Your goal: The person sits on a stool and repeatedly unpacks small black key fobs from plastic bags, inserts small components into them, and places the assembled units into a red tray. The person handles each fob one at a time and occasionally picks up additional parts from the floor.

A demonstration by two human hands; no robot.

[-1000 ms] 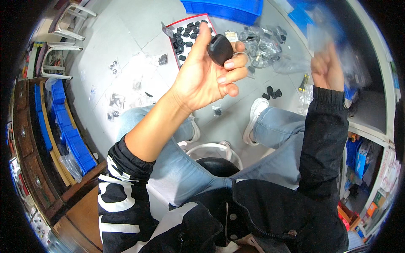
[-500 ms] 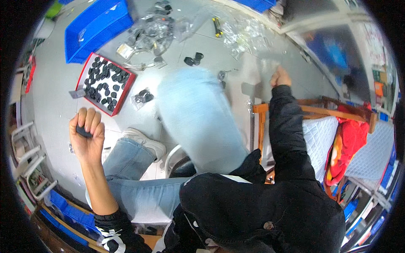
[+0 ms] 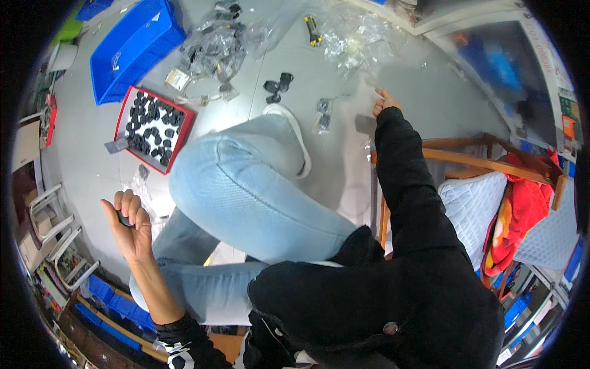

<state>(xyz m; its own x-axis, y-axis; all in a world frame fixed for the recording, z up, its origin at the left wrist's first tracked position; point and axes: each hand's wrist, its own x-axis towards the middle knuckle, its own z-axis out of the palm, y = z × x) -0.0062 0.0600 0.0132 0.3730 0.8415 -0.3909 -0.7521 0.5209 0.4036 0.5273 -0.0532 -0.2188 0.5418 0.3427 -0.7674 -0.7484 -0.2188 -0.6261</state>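
My left hand (image 3: 132,237), palm up, has its fingers curled round a small rounded black piece (image 3: 126,219); only part of the piece shows. Beyond it, a shallow red-rimmed box (image 3: 187,126) lies on the floor with several similar black pieces (image 3: 153,132) on its white bottom. My right hand (image 3: 387,103) is stretched out far to the right over the floor, fingers curled in; whatever it may hold is hidden. Left of it lie a clear bag with dark parts (image 3: 322,115) and a few loose black pieces (image 3: 279,85).
A blue plastic bin (image 3: 132,52) stands beyond the box. Clear bags with dark parts (image 3: 215,49), a yellow-and-black tool (image 3: 313,31) and crumpled clear plastic (image 3: 356,46) lie farther off. A wooden frame (image 3: 473,161) with a quilted pad (image 3: 473,200) and red cloth (image 3: 522,215) stands right.
My right leg has swung left and bent, so its shoe now shows. My right hand has moved a little left and away. The left hand keeps the black piece.
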